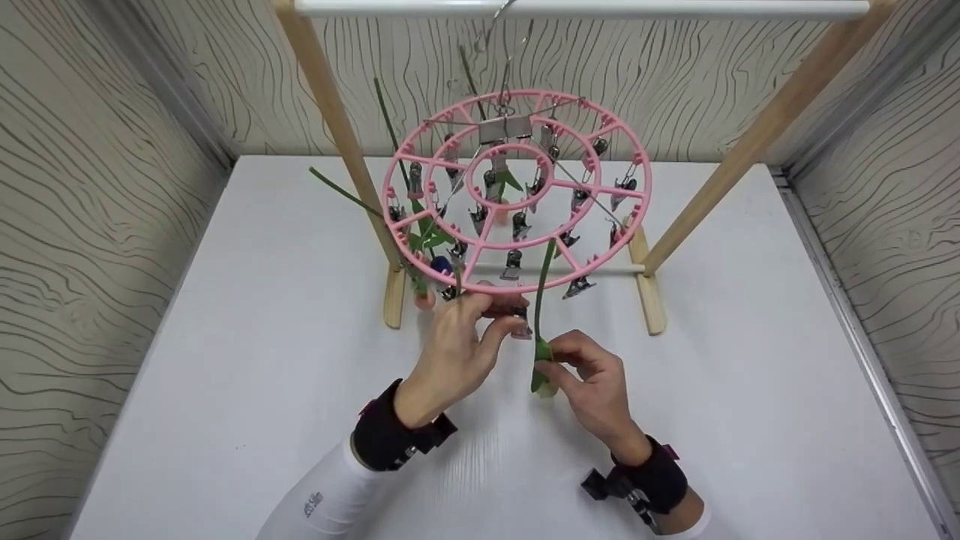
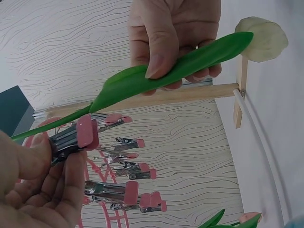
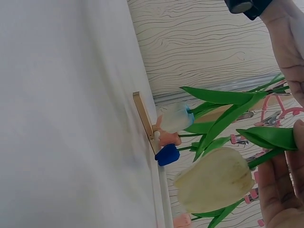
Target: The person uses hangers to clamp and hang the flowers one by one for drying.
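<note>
My left hand [image 1: 450,356] pinches a metal clip [image 2: 69,142] with pink tips at the near rim of a round pink clip hanger [image 1: 646,187]. Just right of it, my right hand [image 1: 596,382] grips an artificial tulip [image 3: 213,180] by its green leaf and stem, thumb on the leaf. This tulip's cream-white head points down, and its stem rises toward the hanger. In the left wrist view the stem passes close behind the clip; whether they touch I cannot tell. Several more clips [image 2: 114,190] dangle from the hanger.
Other tulips hang head down at the hanger's left, among them a blue one [image 3: 167,155] and a white one with blue tinge [image 3: 175,118]. A wooden stand [image 1: 720,142] with a white top bar [image 1: 600,9] carries the hanger above the white table [image 1: 750,420].
</note>
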The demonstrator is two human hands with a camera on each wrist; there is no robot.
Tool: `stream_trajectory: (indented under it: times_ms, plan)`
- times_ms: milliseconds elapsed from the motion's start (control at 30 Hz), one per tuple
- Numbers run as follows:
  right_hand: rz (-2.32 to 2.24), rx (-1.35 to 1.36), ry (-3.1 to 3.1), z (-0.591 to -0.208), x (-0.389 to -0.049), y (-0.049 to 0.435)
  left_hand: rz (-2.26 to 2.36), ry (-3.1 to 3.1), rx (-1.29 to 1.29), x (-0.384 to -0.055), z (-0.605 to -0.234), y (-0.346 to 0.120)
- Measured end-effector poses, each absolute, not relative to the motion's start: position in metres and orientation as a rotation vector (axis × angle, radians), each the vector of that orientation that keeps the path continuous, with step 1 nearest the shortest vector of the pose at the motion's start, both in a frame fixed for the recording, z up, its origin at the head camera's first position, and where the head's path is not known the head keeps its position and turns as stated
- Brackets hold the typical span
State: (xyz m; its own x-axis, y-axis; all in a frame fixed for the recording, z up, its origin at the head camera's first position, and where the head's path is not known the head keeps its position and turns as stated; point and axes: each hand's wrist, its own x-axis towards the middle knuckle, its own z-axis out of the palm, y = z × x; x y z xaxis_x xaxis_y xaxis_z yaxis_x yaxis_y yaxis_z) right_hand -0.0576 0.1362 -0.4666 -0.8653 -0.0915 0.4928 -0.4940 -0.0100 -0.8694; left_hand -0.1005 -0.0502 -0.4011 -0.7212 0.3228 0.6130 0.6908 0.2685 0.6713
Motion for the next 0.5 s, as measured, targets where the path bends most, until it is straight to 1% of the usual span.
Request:
stream_trajectory:
  times_ms: [500]
  plan:
    - [1.948, 0.613, -1.989, -0.4681, -0.0616, 0.1285, -1.574, -2.151, -0.886, -0.1024, -0.4014, -0.0493]
